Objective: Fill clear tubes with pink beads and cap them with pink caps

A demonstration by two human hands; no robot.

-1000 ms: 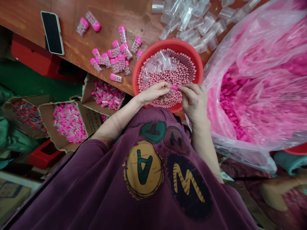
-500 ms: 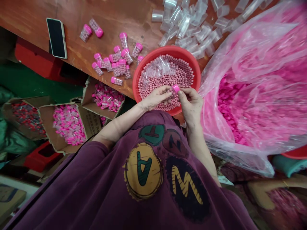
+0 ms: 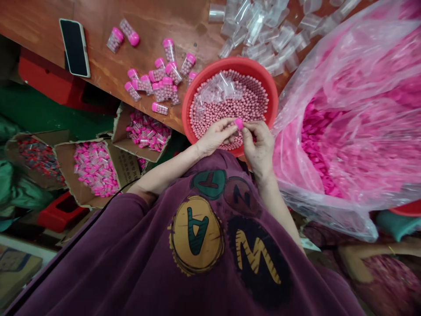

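My left hand (image 3: 215, 135) is closed on a small clear tube with a bright pink cap (image 3: 238, 123), over the near side of a red basin (image 3: 273, 90). The tube is mostly hidden by my fingers. Fingers of my right hand (image 3: 258, 142) are pinched beside the cap; whether they hold anything is hidden. The basin contains many pink beads (image 3: 245, 105), with several clear empty tubes (image 3: 221, 87) lying on top of them. Left of the basin, several capped tubes filled with beads (image 3: 158, 74) lie on the wooden table.
A phone (image 3: 75, 47) lies at the table's left. Clear tubes (image 3: 256, 26) are piled behind the basin. A plastic bag of pink pieces (image 3: 362, 131) stands right. Boxes of capped tubes (image 3: 95, 169) sit lower left. Another person's arm (image 3: 357, 263) shows lower right.
The pink cap has shifted slightly left and down with my left hand. My right hand has moved slightly left, its fingertips still beside the cap. The view has shifted slightly.
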